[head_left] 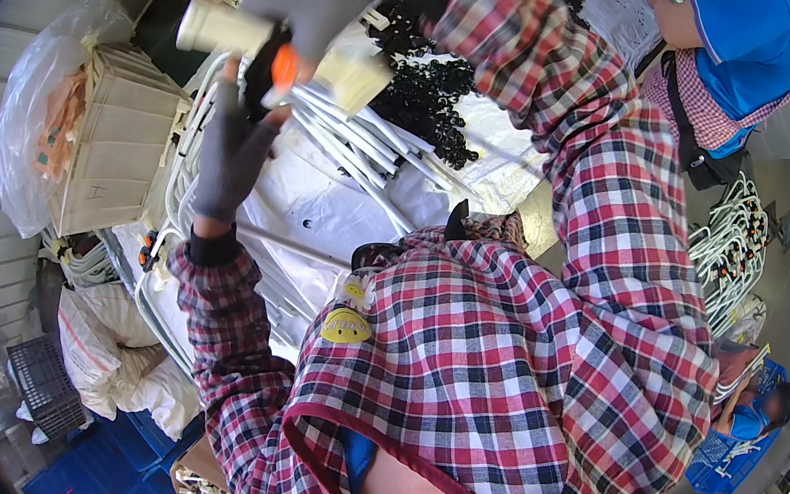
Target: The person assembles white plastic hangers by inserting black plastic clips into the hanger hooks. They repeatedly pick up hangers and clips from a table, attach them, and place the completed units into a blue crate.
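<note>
Red-white-black checked smock (476, 390), black cuffs (213, 248), yellow emblem (345, 327), grey gloves (230, 161)

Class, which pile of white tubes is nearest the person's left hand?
The tube pile on the white sheet, beside the left hand; the far-right pile lies well away, below the upper-right co-worker.

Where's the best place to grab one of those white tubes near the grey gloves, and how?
Probably along a straight stretch of the white tubes, toward their right ends. Come from above with fingers across one tube: there they spread apart, while farther left they bunch closely together.
</note>
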{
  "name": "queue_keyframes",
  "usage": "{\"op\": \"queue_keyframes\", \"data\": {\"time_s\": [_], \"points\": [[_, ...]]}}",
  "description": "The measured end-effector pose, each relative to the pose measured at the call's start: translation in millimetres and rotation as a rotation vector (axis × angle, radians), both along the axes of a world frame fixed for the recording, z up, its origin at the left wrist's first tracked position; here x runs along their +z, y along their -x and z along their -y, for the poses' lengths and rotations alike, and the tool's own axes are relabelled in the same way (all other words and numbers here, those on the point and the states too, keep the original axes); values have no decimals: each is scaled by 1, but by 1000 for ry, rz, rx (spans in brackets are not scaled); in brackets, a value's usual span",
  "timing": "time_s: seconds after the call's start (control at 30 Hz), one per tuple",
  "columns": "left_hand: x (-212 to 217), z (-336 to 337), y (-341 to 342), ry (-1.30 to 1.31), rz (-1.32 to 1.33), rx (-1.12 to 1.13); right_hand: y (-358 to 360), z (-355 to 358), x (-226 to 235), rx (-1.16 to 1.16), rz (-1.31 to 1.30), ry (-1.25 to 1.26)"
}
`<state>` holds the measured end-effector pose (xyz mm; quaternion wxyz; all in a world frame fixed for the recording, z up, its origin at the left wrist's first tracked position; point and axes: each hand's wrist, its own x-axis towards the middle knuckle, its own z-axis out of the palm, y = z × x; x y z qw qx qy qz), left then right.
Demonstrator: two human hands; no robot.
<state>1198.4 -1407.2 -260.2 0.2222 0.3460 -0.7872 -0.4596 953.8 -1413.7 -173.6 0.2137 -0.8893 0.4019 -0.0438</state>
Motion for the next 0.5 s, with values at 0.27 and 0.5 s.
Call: {"op": "queue_keyframes", "data": {"time_s": [0.27, 0.5], "points": [[-37, 39, -38, -157, 89, 177, 115, 34, -129, -575, 786, 315], [-41, 4, -149, -176, -64, 620, 144, -42, -323, -1071, -44, 127]]}}
